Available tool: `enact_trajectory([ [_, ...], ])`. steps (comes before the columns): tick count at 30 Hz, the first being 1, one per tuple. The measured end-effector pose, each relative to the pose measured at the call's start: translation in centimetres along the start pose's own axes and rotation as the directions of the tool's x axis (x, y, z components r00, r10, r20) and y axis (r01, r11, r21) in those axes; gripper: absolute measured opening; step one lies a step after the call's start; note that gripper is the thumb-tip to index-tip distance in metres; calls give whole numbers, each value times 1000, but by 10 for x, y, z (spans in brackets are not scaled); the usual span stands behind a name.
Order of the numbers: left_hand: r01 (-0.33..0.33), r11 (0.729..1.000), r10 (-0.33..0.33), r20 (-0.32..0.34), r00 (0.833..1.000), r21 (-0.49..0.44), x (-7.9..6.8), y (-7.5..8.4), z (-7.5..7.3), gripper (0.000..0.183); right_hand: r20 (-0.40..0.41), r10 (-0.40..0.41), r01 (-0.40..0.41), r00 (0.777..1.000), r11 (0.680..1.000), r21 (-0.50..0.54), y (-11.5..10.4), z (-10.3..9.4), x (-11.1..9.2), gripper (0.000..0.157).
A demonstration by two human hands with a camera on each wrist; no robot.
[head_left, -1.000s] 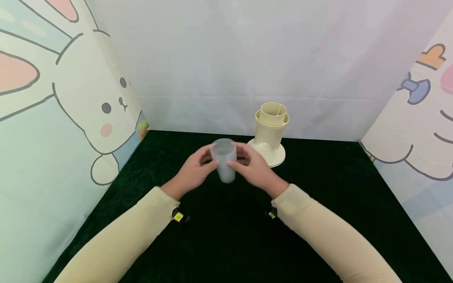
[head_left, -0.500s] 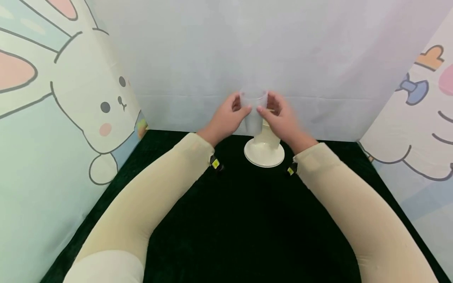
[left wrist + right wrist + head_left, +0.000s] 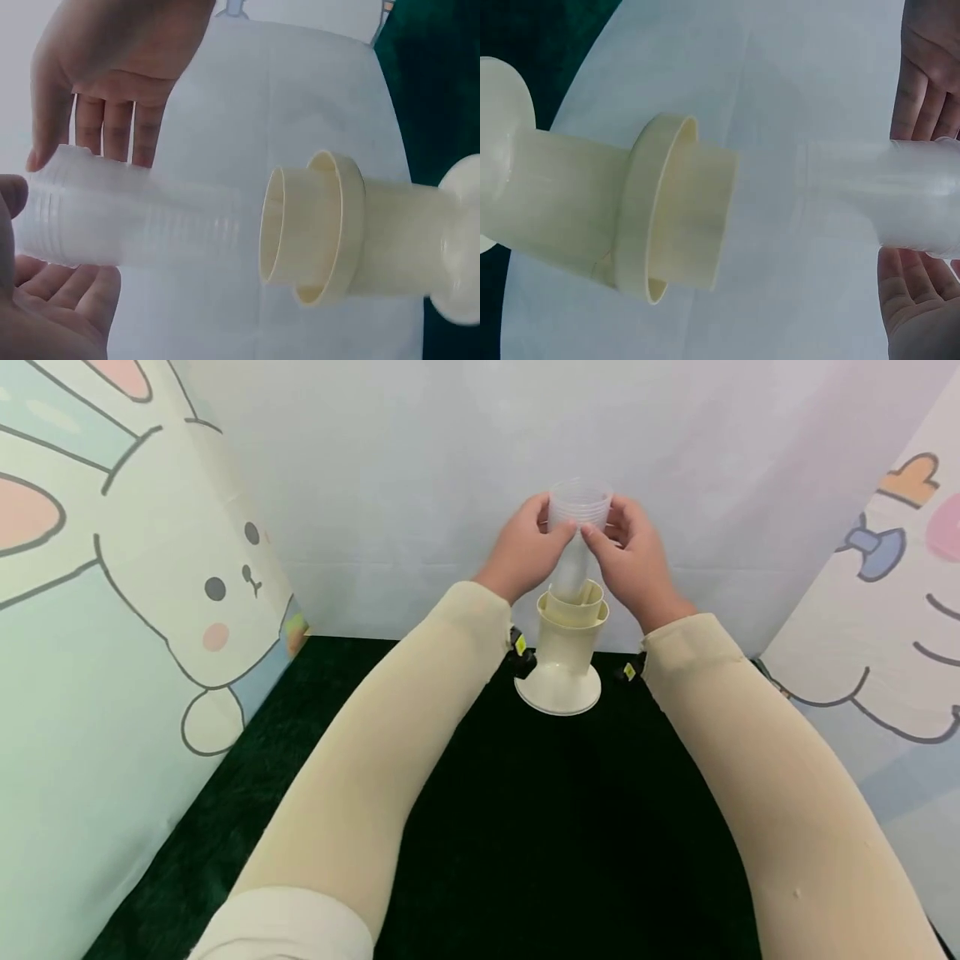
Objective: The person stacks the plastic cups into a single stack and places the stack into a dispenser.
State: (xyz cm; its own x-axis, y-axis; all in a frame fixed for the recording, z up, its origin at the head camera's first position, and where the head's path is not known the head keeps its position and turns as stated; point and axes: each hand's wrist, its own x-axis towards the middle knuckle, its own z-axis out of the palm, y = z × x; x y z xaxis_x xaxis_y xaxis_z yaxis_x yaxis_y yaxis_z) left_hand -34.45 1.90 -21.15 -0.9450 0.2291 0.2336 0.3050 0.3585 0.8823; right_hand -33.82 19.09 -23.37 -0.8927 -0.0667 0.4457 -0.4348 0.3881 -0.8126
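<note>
A stack of clear plastic cups [image 3: 579, 507] is held upright between both hands in the head view. The left hand [image 3: 528, 550] grips it from the left and the right hand [image 3: 636, 558] from the right, thumbs meeting at the near side. Below the stack stands a cream cylindrical holder [image 3: 566, 647] with a round foot and an inner tube rising from a wider collar. In the head view the stack's lower end overlaps the tube's mouth. In the left wrist view, the cups [image 3: 131, 210] are in line with the tube, a gap between them and the holder [image 3: 397, 236].
A dark green cloth [image 3: 525, 827] covers the table. Behind the holder hangs a pale backdrop [image 3: 420, 468], close to the table's back edge. Cartoon-printed panels, one with a rabbit [image 3: 202, 552], flank the table.
Both hands have carried the cup stack up, away and to the right, from over the table to above the cream holder. The holder stays where it was.
</note>
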Motion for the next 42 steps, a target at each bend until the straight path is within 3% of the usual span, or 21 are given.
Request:
enact_trajectory([
  [6, 32, 999, -31, 28, 999, -40, 15, -4, 17, 66, -8, 17, -17, 1000, 1000, 10, 17, -8, 7, 62],
  [13, 41, 999, -39, 57, 998, -25, 20, -28, 27, 64, 40, 74, -72, 997, 997, -34, 38, -4, 3, 65],
  [16, 41, 999, -42, 53, 998, 26, 18, -40, 31, 63, 62, 105, -101, 993, 993, -67, 47, 0, 0, 65],
  [22, 127, 981, -138, 67, 988, 146, 13, -61, 38, 66, 120, 159, -141, 980, 979, -144, 73, 5, -6, 65],
  [27, 148, 970, -166, 80, 983, 193, 12, -74, 43, 64, 145, 192, -162, 971, 966, -201, 91, 5, -11, 71],
  [31, 157, 972, -174, 88, 981, 174, 19, -84, 47, 68, 122, 227, -212, 966, 969, -126, 96, 2, -12, 74],
  [34, 128, 979, -141, 78, 987, 160, 25, -91, 51, 66, 95, 257, -248, 962, 964, -98, 94, 0, -9, 74],
  [42, 101, 971, -111, 33, 993, 216, 19, -93, 44, 57, 116, 266, -239, 957, 950, -203, 90, 8, -8, 74],
])
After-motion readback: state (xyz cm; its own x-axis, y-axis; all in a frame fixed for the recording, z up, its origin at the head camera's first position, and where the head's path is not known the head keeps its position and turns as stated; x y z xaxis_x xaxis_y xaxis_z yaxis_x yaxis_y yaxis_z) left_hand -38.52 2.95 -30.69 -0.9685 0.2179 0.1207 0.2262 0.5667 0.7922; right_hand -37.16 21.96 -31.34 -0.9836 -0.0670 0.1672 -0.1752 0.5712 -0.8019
